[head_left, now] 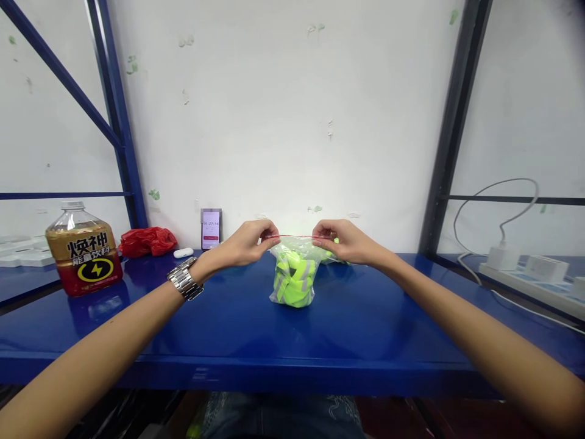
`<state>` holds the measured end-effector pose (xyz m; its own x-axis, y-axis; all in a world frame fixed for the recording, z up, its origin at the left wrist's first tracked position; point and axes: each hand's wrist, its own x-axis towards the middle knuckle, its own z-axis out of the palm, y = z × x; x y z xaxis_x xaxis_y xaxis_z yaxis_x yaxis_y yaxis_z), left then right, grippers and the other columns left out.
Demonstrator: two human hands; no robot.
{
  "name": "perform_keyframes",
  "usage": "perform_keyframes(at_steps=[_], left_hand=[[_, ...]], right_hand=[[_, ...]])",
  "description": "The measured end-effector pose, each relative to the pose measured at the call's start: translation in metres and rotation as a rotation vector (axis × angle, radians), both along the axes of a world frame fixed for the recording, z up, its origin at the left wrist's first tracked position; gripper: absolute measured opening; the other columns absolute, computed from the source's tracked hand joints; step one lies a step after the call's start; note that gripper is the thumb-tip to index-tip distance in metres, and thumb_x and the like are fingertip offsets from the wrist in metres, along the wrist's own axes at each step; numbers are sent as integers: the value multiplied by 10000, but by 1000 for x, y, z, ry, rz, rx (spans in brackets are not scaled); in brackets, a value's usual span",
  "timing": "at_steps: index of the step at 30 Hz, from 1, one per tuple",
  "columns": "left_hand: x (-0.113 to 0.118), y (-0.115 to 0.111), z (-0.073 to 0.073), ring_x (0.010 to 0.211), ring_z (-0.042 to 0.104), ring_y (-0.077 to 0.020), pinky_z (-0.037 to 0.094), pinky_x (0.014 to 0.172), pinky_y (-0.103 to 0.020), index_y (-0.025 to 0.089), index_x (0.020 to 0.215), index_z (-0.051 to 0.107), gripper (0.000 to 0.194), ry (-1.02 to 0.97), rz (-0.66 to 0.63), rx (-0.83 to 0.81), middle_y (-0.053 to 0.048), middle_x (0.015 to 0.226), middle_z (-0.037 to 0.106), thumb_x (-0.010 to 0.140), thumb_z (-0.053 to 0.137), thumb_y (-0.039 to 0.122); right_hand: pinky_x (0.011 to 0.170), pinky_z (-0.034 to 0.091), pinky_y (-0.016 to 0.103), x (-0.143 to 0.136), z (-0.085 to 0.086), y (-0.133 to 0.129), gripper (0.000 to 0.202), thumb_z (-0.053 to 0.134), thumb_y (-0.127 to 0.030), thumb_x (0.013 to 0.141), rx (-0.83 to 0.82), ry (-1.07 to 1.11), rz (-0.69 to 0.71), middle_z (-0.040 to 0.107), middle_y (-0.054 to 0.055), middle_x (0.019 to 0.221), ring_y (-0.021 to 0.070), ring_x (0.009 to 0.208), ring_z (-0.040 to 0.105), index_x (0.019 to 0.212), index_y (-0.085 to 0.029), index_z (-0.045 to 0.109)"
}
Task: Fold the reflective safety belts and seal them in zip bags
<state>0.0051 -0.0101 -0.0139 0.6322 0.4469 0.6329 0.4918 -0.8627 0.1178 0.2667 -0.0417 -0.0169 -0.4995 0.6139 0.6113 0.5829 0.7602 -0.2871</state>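
Clear plastic zip bag (pixel 292 246), one, with a red closure strip (pixel 296 236) along its mouth; located at the centre of a blue metal table (pixel 228 335), upright, its base on or just above the surface, which of the two cannot be told. Contents: one bundled fluorescent yellow-green fabric item with grey reflective bands (pixel 295 285), possibly a safety vest, filling the lower part. Left hand (pixel 249 242): thumb and fingers pinched together on the left end of the strip; steel-link wristwatch (pixel 185 278) on that wrist. Right hand (pixel 347 242): a matching pinch at the right end, the strip drawn straight between the two. Progress, as judged: bagging of the fabric done; closure of the mouth the one point outstanding, unless already pressed shut, which cannot be made out. Second yellow-green bundle (pixel 336 256), behind and beside the right hand, partly hidden; wrapping uncertain. Large drink bottle (pixel 85 250), white cap, at left; dark label with large characters 焕神, below them 能量饮料 (energy drink), and a yellow ringed lightning bolt. Smartphone (pixel 211 230), propped upright against the wall; timer display reading about 00:27, final digits uncertain, with a red button bar. Red plastic bag (pixel 148 242), crumpled, beside the bottle. White earbud case (pixel 183 252), near the phone, no marking legible. White power strip (pixel 525 280), at right, with plugged charger (pixel 501 256) and pale cable (pixel 512 228); brand not legible.
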Motion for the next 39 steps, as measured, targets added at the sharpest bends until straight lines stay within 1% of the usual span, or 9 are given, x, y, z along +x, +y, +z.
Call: perform_keyframes(at_steps=[4,8,12,20,26,39], left_hand=[[-1,0,1,706,558,-137,440,656,-271,158,840,587,193,-7,-18,-53,-29,786,630,882,537,340],[-1,-1,0,694,555,-137,436,648,-272,158,846,596,200,-19,-19,-11,-28,775,625,886,538,345],[-1,-1,-2,693,553,-136,435,646,-270,158,846,598,211,-33,-24,17,-29,775,625,894,532,353],[0,-2,-2,696,557,-133,441,646,-268,155,838,593,187,-37,-11,14,-29,775,626,883,546,330],[0,-3,-2,707,561,-136,450,656,-275,155,843,589,181,-36,-8,-4,-34,787,629,881,548,327],[-2,-2,-4,710,561,-135,445,660,-271,154,853,591,204,-33,-24,14,-34,792,629,900,531,344]], right_hand=[[638,411,279,2,0,1,108,562,-263,828,-42,-13,14,631,37,786,148,691,532,846,-169,613],[632,404,280,2,0,0,113,555,-253,833,-13,-31,-10,634,38,761,150,677,527,815,-164,622],[633,401,278,1,0,-1,116,551,-249,841,10,-26,-16,642,37,775,149,687,533,824,-165,629],[619,397,273,0,1,0,82,560,-213,827,22,-35,-37,644,33,763,139,668,534,807,-163,622],[624,406,277,0,0,0,77,565,-218,823,16,-24,-31,642,35,758,139,662,532,794,-166,613],[622,401,267,1,1,0,85,566,-224,831,36,-33,-21,641,32,764,137,668,533,800,-165,619]])
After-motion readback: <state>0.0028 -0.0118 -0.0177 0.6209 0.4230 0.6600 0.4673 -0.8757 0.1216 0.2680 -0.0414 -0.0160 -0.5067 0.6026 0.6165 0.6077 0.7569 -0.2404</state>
